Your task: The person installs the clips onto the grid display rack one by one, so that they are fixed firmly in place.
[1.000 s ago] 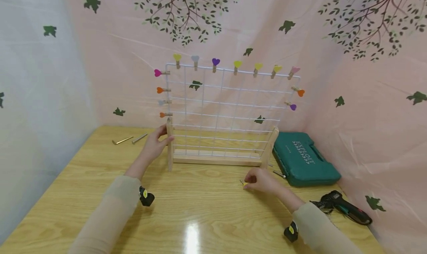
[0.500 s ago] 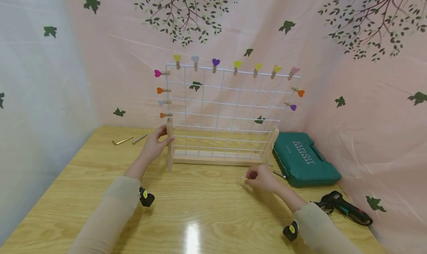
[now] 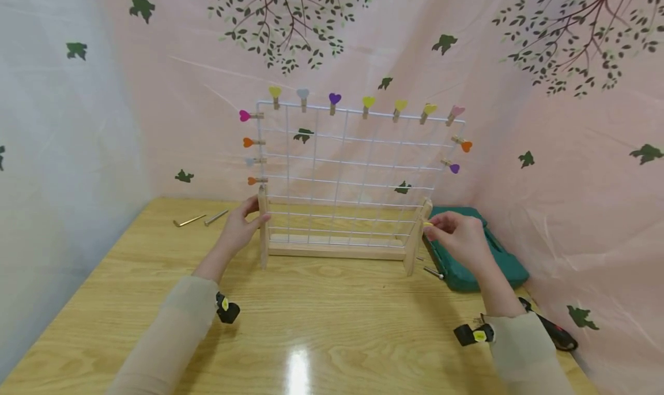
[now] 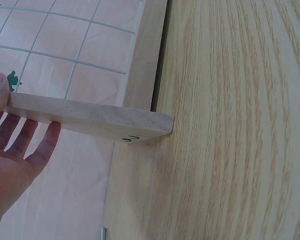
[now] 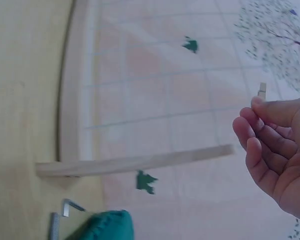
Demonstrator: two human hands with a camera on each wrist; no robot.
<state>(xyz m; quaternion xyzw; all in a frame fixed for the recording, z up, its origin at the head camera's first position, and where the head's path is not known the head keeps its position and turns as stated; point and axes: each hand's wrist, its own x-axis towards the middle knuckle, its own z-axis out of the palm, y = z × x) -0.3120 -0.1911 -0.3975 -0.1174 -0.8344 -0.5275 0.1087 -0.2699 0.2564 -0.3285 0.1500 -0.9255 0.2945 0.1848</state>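
Observation:
A white wire grid stands upright in a wooden base [image 3: 337,251] in the head view. Several heart-topped clothespins, such as a purple one [image 3: 335,99], line its top and sides. My left hand [image 3: 240,225] grips the left wooden upright [image 3: 263,233], thumb and fingers on opposite sides of it, as the left wrist view confirms. My right hand [image 3: 461,239] is just right of the right upright [image 3: 413,245]. Between thumb and fingers it pinches a small clothespin [image 5: 262,90], whose wooden tip shows in the right wrist view; a bit of yellow shows in the head view.
A green tool case [image 3: 510,268] lies at right, partly behind my right hand. A bolt [image 3: 433,273] lies beside it, and a black-handled tool [image 3: 557,331] is partly hidden by the right sleeve. At left lie a hex key [image 3: 189,221] and another bolt [image 3: 215,217].
My right hand has lifted the clothespin from low over the table in front of the rack, up and right to beside the right upright. The left hand stays on its upright.

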